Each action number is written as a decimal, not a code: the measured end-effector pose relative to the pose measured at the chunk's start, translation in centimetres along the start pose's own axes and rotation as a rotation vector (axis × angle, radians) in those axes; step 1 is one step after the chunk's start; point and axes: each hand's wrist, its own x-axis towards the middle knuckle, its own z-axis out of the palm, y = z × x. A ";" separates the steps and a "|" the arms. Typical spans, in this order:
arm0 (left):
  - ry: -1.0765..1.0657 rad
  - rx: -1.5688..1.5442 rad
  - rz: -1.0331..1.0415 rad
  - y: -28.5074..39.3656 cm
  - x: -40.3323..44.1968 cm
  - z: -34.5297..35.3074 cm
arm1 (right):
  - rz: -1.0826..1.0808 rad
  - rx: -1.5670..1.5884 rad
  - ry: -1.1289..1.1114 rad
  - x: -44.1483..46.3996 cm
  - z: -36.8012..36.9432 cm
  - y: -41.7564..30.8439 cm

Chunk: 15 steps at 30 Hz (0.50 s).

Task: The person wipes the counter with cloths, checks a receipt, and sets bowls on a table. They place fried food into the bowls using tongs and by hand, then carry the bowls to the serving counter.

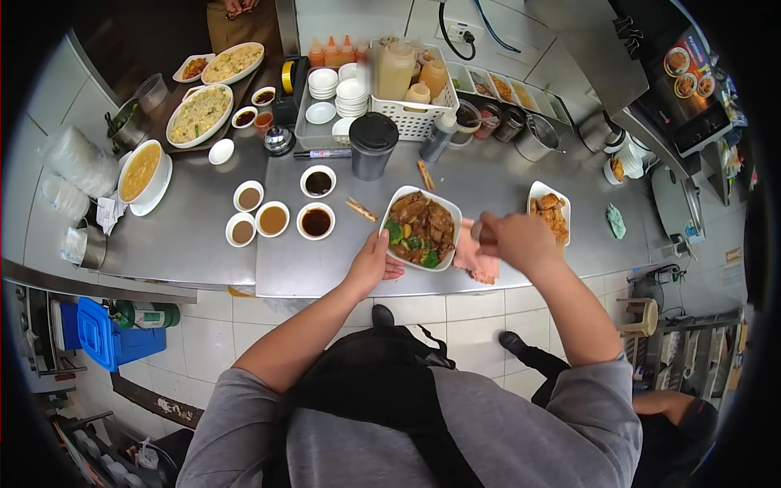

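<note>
While the left hand (pixel 373 263) holds the white bowl (pixel 457 220), the right hand (pixel 525 241) is up just to the right of it. The left grip is bent snugly around the bowl's left side, with the thumb by the wall and the other fingers low down near the near corner. The right grip is curled and a bit blurry, so I cannot tell if it has hold of anything. It is close to a pink cloth (pixel 478 264), but I cannot tell if they touch.

The bowl is at the near edge of the worktop (pixel 325 264), in the middle. Inside it, brown meat (pixel 433 221) fills the far and right parts, and green broccoli (pixel 395 232) sits on the left and near sides.

To the left of the bowl are five small white cups (pixel 272 235) of brown and dark sauce. A tall dark cup (pixel 374 142) with a lid stands on the far side, and behind it is a white basket (pixel 411 124) with bottles in it. To the right, past the pink cloth, a white dish (pixel 569 215) holds crispy brown pieces (pixel 551 210). Farther right lies a crumpled green cloth (pixel 616 221).
</note>
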 end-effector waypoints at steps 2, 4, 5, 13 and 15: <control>0.042 0.000 0.017 0.1 0.9 0.5 | -0.097 0.023 -0.008 -0.4 2.4 0.7; 0.074 0.000 0.032 -0.2 1.7 0.9 | -0.136 0.189 -0.013 -0.9 2.9 1.0; 0.072 0.018 0.030 -0.4 1.9 0.7 | -0.137 0.187 -0.007 -0.8 3.2 1.8; 0.202 0.109 0.157 -2.1 2.4 1.2 | -0.079 1.550 0.810 9.6 9.3 6.6; 0.182 0.072 0.147 -2.5 2.0 0.9 | -0.006 1.463 0.963 13.0 10.3 5.9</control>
